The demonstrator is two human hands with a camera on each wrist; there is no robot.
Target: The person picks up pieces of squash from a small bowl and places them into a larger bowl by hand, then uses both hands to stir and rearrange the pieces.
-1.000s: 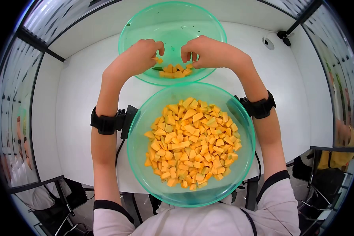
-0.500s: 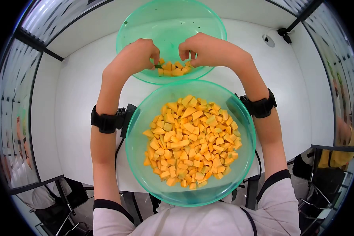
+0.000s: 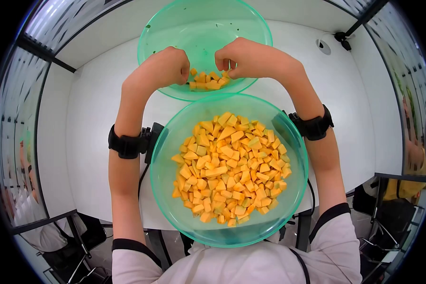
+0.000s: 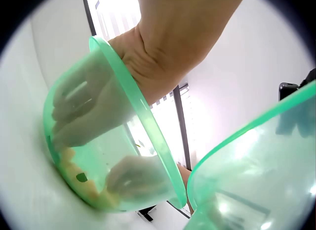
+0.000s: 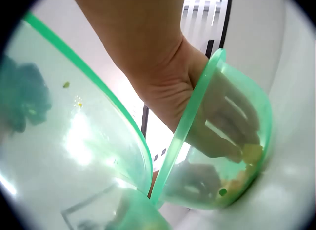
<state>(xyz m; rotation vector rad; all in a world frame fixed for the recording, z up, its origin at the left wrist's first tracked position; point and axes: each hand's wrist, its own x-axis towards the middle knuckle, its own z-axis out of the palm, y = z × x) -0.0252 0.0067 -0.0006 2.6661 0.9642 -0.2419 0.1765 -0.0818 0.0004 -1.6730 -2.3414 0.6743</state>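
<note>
Both hands reach into the far green bowl [image 3: 262,35], where several orange chunks [image 3: 201,85] lie along its near side. The left hand [image 3: 168,66] is at the chunks' left, its curled fingertips on a small dark green piece, mostly hidden. Through the bowl wall the left wrist view shows the left hand [image 4: 94,111] pointing down. At the chunks' right, the right hand [image 3: 253,57] pinches an orange piece [image 5: 252,154] between thumb and finger, seen through the wall in the right wrist view. A near green bowl [image 3: 229,240] holds many orange chunks [image 3: 229,170].
Both bowls are close together on a white table [image 3: 97,142] with upright panels around it. Small dark bits stick to the far bowl's inner wall. At the back right are a cable hole [image 3: 323,47] and a black clamp [image 3: 343,41]. Both wrists wear black straps.
The left hand's fingers have come down and closed over the green piece, which was in plain view before. The right hand has stayed nearly in place; both bowls appear slightly higher in view.
</note>
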